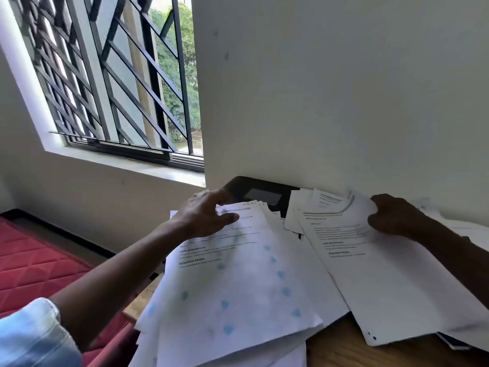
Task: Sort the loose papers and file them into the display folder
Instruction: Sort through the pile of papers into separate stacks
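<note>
Left hand (209, 215): at the far edge of the left pile (238, 287), thumb flat on the top printed sheet, fingers curled over the edge, gripping it. Light blue sleeve (26, 335) at the near end of the arm.
Right hand (394, 215): fingers closed on the upper right edge of the right sheet (370, 274), which is lifted and bent near the grip.
Left pile: many white printed sheets, fanned unevenly, overhanging the bench's left edge; pale blue marks show through the top one.
Loose sheets (317, 202): further pages behind the right sheet, against the wall (344, 88).
Dark flat item (259, 194): black with a grey panel, between the hands by the wall, partly under the papers; possibly the display folder, cannot tell.
Bench (344, 348): wood, bare at the near edge.
Red quilted mattress (39, 260): left, lower down.
Barred window (119, 75): upper left.
</note>
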`<action>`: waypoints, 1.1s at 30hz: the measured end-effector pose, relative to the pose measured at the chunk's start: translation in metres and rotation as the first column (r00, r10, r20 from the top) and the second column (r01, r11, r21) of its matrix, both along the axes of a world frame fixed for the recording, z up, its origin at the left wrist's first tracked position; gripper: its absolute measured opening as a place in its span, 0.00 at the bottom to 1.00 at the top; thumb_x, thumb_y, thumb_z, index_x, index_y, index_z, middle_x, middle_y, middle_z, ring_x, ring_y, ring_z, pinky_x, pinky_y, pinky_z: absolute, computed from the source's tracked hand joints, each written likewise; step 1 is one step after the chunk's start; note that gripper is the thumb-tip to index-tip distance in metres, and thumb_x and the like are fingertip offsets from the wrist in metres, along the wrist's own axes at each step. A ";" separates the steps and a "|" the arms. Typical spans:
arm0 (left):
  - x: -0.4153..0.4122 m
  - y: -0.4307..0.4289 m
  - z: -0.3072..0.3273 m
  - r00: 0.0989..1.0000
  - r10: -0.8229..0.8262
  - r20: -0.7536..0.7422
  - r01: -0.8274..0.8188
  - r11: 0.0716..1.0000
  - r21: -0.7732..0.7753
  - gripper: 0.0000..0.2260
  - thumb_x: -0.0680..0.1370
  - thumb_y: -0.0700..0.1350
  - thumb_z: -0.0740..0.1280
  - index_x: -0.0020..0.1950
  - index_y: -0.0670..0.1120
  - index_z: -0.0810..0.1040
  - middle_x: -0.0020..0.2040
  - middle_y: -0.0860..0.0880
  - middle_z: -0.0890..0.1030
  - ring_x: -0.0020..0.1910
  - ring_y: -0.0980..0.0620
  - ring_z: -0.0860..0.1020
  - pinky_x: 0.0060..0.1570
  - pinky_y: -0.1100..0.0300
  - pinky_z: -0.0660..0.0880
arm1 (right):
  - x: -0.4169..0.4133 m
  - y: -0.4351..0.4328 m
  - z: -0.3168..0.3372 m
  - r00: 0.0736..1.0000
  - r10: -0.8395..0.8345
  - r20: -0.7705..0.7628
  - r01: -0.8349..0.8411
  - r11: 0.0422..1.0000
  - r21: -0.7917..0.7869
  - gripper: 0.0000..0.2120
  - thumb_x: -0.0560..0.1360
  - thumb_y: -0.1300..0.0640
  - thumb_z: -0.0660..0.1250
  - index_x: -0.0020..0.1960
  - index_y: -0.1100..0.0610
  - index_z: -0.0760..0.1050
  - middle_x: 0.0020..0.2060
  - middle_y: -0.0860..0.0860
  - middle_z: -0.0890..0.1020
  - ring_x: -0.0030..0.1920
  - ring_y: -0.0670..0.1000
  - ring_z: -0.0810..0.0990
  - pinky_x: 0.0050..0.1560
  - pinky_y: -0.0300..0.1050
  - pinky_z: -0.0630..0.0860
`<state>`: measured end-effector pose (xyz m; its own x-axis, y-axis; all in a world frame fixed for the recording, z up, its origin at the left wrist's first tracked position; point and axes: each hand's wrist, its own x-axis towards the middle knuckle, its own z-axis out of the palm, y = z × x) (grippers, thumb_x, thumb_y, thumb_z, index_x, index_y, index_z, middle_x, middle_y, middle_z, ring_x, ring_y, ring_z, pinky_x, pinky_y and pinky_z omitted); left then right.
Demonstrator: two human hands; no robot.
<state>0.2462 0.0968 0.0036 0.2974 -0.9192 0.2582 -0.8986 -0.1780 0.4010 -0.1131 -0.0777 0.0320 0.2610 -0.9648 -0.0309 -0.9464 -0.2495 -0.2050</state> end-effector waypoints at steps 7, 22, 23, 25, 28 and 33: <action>0.009 -0.033 -0.012 0.991 0.129 0.025 -0.129 0.992 -0.011 0.21 0.74 0.71 0.68 0.61 0.60 0.78 0.62 0.54 0.79 0.65 0.48 0.75 0.65 0.45 0.69 | 0.071 0.021 -0.013 0.885 0.270 0.380 -0.123 0.921 -0.369 0.16 0.75 0.52 0.72 0.62 0.52 0.79 0.51 0.52 0.81 0.54 0.56 0.81 0.56 0.50 0.76; 0.015 -0.031 -0.037 0.970 -0.039 -0.241 -0.060 0.918 -0.392 0.04 0.75 0.48 0.76 0.46 0.54 0.83 0.49 0.57 0.82 0.52 0.59 0.80 0.51 0.61 0.72 | 0.163 0.053 -0.072 0.791 0.286 0.541 -0.155 0.949 -0.275 0.05 0.77 0.45 0.69 0.51 0.43 0.78 0.45 0.39 0.80 0.43 0.43 0.76 0.45 0.43 0.67; 0.015 -0.031 -0.038 0.976 -0.047 -0.213 -0.043 0.917 -0.396 0.04 0.74 0.47 0.76 0.46 0.54 0.83 0.49 0.57 0.82 0.52 0.59 0.80 0.52 0.60 0.72 | 0.162 0.053 -0.075 0.744 0.318 0.588 -0.161 0.939 -0.304 0.04 0.76 0.47 0.70 0.51 0.42 0.78 0.44 0.38 0.80 0.41 0.41 0.77 0.44 0.43 0.69; 0.014 -0.031 -0.038 0.986 -0.066 -0.153 -0.003 0.911 -0.413 0.06 0.73 0.44 0.74 0.44 0.55 0.81 0.49 0.57 0.82 0.50 0.58 0.80 0.52 0.63 0.72 | 0.161 0.054 -0.080 0.657 0.364 0.660 -0.168 0.924 -0.343 0.07 0.75 0.51 0.73 0.50 0.43 0.78 0.43 0.37 0.81 0.39 0.42 0.78 0.43 0.44 0.74; 0.009 -0.028 -0.035 0.990 -0.113 -0.080 0.066 0.893 -0.445 0.09 0.68 0.41 0.66 0.39 0.57 0.77 0.49 0.58 0.83 0.50 0.56 0.81 0.51 0.64 0.74 | 0.160 0.054 -0.082 0.586 0.376 0.718 -0.174 0.924 -0.341 0.09 0.74 0.55 0.74 0.51 0.45 0.80 0.42 0.35 0.82 0.38 0.43 0.80 0.44 0.46 0.78; 0.005 -0.024 -0.033 0.977 -0.213 -0.028 0.174 0.859 -0.482 0.16 0.66 0.35 0.62 0.43 0.56 0.74 0.55 0.58 0.84 0.54 0.59 0.81 0.52 0.75 0.69 | 0.157 0.060 -0.076 0.337 0.496 0.800 -0.384 0.848 -0.365 0.03 0.76 0.57 0.75 0.47 0.49 0.83 0.40 0.43 0.86 0.39 0.48 0.83 0.37 0.46 0.75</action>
<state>0.2509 0.0724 -0.0299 0.1631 -0.7325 0.6610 -0.8578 0.2258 0.4618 0.0444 -0.0174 -0.0442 0.4850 -0.6833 0.5458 -0.0473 -0.6437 -0.7638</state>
